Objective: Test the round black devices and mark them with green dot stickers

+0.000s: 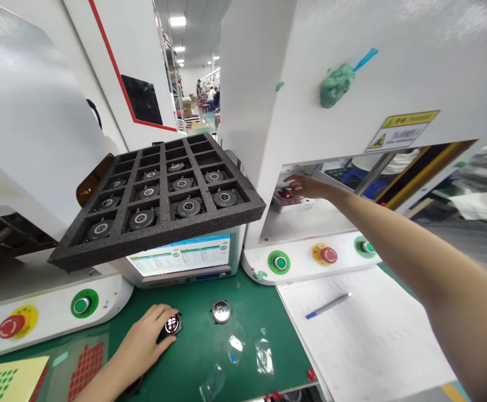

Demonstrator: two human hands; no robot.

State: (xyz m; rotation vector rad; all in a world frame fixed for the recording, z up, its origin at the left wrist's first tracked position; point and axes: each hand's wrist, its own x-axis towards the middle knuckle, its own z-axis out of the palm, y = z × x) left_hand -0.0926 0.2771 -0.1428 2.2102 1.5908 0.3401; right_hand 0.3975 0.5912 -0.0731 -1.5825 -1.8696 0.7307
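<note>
My left hand [145, 340] rests on the green mat [197, 357], with thumb and fingers closed around the rim of a round smartwatch body [172, 324] whose screen is lit. To its right lies a second smartwatch body [221, 312], face up and apart from both hands. Reaching into the opening of the right machine, my right hand [308, 186] has its fingers closed on a dark watch body [286, 192] that shows a red light. That watch sits at the metal fixture [294, 205]; my fingers partly hide it. Below my left wrist, a dark round item [134, 386] is mostly covered.
A black foam tray [160, 244] with several watch bodies stands tilted above a monitor [189, 257]. Green buttons [280, 262] and red stop buttons [328, 255] line the machine fronts. A pen [328, 305] lies on paper sheets [369, 335]. Clear plastic films [264, 356] lie on the mat.
</note>
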